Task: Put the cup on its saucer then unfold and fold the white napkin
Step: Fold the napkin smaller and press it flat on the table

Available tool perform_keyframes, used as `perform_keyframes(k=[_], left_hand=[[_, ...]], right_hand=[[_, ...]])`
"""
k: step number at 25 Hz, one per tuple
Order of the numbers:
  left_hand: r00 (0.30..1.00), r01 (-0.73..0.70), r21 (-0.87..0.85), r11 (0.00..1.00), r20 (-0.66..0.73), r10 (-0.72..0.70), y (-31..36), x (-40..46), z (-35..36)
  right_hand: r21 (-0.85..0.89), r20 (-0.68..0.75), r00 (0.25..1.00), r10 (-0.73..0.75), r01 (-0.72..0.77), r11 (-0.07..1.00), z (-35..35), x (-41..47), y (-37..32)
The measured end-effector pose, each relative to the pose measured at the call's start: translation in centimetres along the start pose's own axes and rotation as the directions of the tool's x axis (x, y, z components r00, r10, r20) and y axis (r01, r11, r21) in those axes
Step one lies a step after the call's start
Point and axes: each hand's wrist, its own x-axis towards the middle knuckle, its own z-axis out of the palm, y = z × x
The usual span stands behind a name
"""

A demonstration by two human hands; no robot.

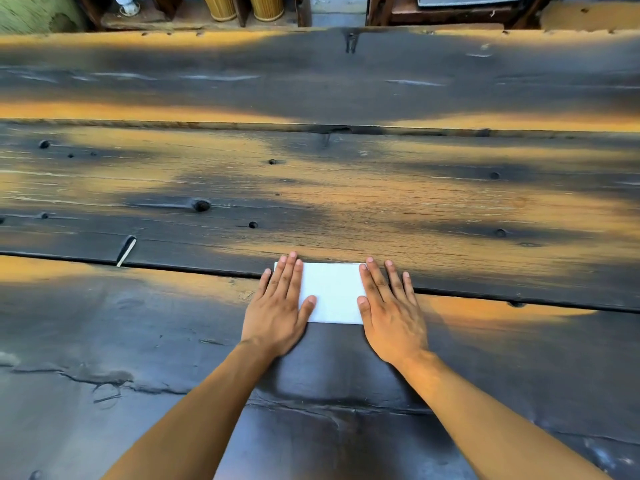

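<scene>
A white napkin point(334, 292) lies flat as a folded rectangle on the dark wooden table, across a gap between two planks. My left hand point(280, 306) rests palm down on its left edge, fingers spread and straight. My right hand point(389, 306) lies palm down on its right edge in the same way. Both hands press flat on the napkin and grip nothing. No cup and no saucer are in view.
The table point(311, 188) is made of wide, dark, worn planks with knots, cracks and orange patches of light. Beyond its far edge stand two woven cylinders point(242, 6) and dark wooden furniture legs point(375, 10).
</scene>
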Motion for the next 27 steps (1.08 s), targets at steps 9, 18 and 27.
perform_keyframes(k=[9, 18, 27], left_hand=[[0.973, -0.231, -0.032, 0.972, -0.005, 0.231, 8.3, 2.1, -0.6], [0.994, -0.109, 0.011, 0.994, -0.027, 0.109, 1.1, 0.6, 0.5], [0.985, -0.145, -0.013, 0.989, -0.097, 0.143, 5.2, 0.9, -0.6]], right_hand=[[-0.008, -0.044, 0.999, 0.000, 0.000, 1.000, 0.0, -0.2, -0.1], [-0.015, -0.023, 1.000, -0.003, 0.003, 1.000, 0.3, 0.0, 0.0], [-0.016, -0.018, 1.000, 0.012, -0.012, 1.000, -0.2, -0.1, -0.2]])
